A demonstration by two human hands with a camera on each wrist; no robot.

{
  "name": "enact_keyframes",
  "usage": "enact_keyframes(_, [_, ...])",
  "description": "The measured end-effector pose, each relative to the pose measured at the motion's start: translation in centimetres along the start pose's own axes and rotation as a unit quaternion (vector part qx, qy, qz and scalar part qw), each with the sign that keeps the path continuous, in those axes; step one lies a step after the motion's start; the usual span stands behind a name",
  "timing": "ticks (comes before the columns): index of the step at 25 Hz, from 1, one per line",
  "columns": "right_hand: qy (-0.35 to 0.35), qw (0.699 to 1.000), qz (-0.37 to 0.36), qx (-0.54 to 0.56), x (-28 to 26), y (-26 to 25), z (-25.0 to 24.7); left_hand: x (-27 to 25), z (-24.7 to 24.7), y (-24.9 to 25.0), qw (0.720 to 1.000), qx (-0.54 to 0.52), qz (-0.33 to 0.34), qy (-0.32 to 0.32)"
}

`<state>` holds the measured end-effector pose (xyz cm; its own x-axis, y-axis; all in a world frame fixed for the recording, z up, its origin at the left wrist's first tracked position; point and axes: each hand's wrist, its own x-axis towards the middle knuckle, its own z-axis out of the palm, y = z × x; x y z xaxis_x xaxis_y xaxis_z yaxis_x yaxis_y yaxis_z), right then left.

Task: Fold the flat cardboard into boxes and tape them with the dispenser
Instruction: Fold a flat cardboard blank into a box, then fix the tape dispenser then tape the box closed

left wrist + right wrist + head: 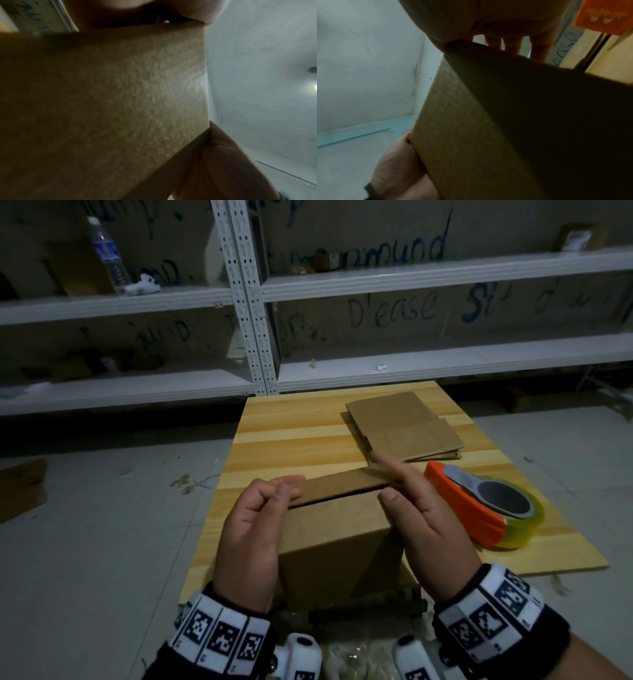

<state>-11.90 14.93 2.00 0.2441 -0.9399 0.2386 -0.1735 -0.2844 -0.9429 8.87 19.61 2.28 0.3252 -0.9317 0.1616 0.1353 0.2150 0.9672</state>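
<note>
Cardboard box (339,546) sits at our table's (291,440) near edge; our left hand (251,539) and right hand (423,523) clasp its sides, thumbs seemingly pressing the flaps; dispenser (479,505) near the right edge.

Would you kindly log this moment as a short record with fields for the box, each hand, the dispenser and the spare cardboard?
box: brown cardboard box, folded up, near edge of the light wooden table, top flaps not fully shut, no tape visible
left hand: left hand grips the box's left side
right hand: right hand holds its right side
dispenser: orange tape dispenser lying right of the box, untouched
spare cardboard: flat brown cardboard sheets stacked at far right
</note>
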Motion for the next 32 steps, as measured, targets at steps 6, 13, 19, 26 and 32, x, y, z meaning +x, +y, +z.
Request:
enact_keyframes(6, [-0.011,0.997,-0.025,-0.078,0.2,0.1,-0.5,-0.4,-0.8,-0.7,0.997,0.021,0.015,-0.079])
enact_keyframes(13, [0.131,0.883,0.103,-0.439,3.1,1.1,-10.2,0.8,-1.0,-1.4,0.994,0.070,0.061,-0.048])
enact_keyframes(19, [0.013,0.803,0.168,-0.571,2.4,3.9,-10.0,1.6,-0.8,-1.4,0.995,0.071,0.057,-0.050])
enact_keyframes(26, [0.183,0.978,0.012,-0.102,3.3,-8.4,-9.7,1.2,-0.8,0.0,0.994,0.069,0.019,-0.080])
enact_keyframes(32, [-0.036,0.992,0.083,-0.088,5.6,-14.3,-5.0,1.2,-0.7,0.8,0.995,0.040,-0.062,-0.066])
